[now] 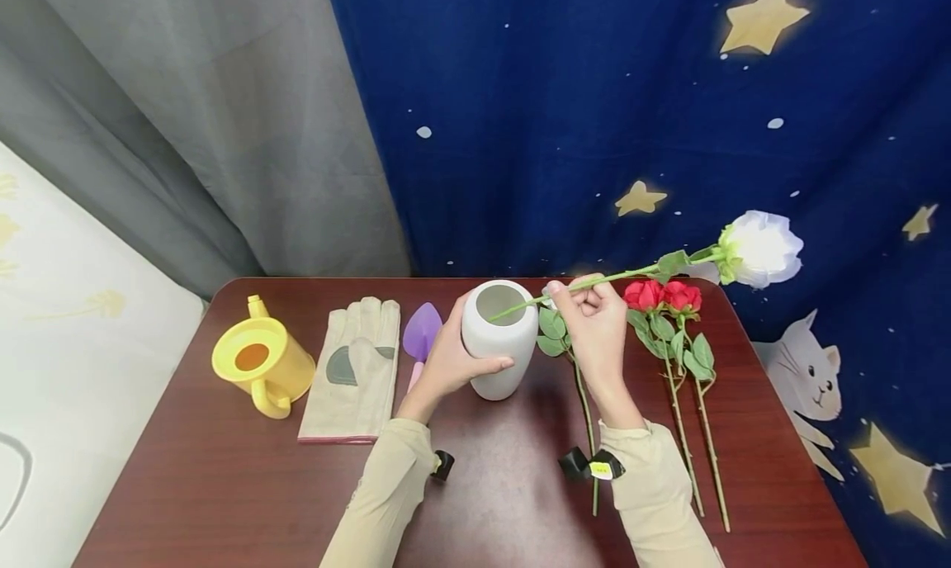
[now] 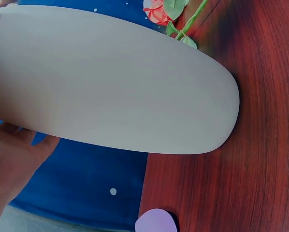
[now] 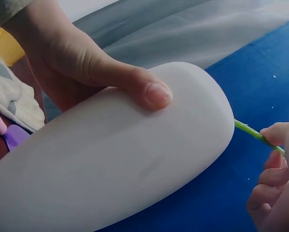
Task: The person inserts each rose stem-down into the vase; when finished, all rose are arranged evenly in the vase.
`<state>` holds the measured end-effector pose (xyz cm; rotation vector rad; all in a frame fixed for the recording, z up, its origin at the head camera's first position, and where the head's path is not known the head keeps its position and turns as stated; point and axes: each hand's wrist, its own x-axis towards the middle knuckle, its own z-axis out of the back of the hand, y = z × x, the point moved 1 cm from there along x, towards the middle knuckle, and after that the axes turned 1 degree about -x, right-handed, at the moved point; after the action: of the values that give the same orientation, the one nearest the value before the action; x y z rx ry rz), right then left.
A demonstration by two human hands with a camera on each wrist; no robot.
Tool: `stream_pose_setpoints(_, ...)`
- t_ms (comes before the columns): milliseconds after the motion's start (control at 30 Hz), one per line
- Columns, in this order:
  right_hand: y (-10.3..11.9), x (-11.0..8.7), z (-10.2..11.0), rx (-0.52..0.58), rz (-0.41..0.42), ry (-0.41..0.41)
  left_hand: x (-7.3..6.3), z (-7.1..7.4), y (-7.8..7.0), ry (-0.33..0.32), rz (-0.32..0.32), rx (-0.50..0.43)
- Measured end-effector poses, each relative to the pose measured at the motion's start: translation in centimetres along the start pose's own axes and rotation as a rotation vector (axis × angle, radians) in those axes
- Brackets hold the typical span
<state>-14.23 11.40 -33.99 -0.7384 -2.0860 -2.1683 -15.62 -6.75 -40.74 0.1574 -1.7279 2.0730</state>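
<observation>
We see the right hand (image 1: 600,330), fingers pinching the stem (image 1: 631,273) of a white flower (image 1: 761,250), its tip inside a white vase (image 1: 508,342) near the far edge of the counter (image 1: 505,502). The left hand's (image 1: 448,355) fingers curl round the vase. The right hand partly hides another flower (image 1: 551,324). Red roses (image 1: 681,295) lie toward the right edge; purple trowel (image 1: 422,328), glove (image 1: 362,386) and yellow watering can (image 1: 290,363) toward the far left corner. A yellow wrist label (image 1: 601,470) is unreadable.

On the worktop (image 1: 505,502) I viewed remotely, a watering can (image 1: 288,362), glove (image 1: 360,378) and trowel (image 1: 422,330) sat left of the vase (image 1: 508,341); roses (image 1: 682,295) lay to its right, while a stem (image 1: 624,274) ended inside it.
</observation>
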Motion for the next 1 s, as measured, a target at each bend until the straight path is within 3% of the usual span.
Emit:
stream_pose_setpoints(167, -0.7, 0.3, -0.4, 0.0, -0.007, 0.021, 0.2, -0.1, 1.9, -0.007, -0.006, 0.006)
stream_pose_setpoints(267, -1.8, 0.5, -0.3, 0.113, -0.018, 0.037, 0.3, -0.2, 2.3, -0.009, -0.018, 0.002)
stream_pose_setpoints(400, -1.8, 0.4, 0.0, 0.3, -0.002, 0.14, 0.1, -0.1, 0.4, 0.002, -0.021, -0.006)
stream_pose_setpoints(500, -1.6, 0.4, 0.3, 0.304, 0.025, 0.183, 0.1, 0.0, 0.1, 0.002, -0.007, -0.003)
stream_pose_setpoints(567, -1.6, 0.5, 0.6, 0.277, 0.042, 0.163, 0.1, 0.0, 0.0, 0.0, -0.002, 0.0)
stream_pose_setpoints(667, -1.5, 0.7, 0.9, 0.267, 0.042, 0.065, 0.1, -0.1, 0.1, 0.0, 0.003, 0.002)
stream_pose_setpoints(833, -1.6, 0.9, 1.2, 0.435, 0.031, -0.092, 0.0, -0.1, 0.1, 0.0, 0.006, -0.003)
stream_pose_setpoints(1000, -1.4, 1.2, 1.2, 0.5, 0.055, -0.118, 0.1, -0.1, 0.8, -0.004, -0.013, -0.01)
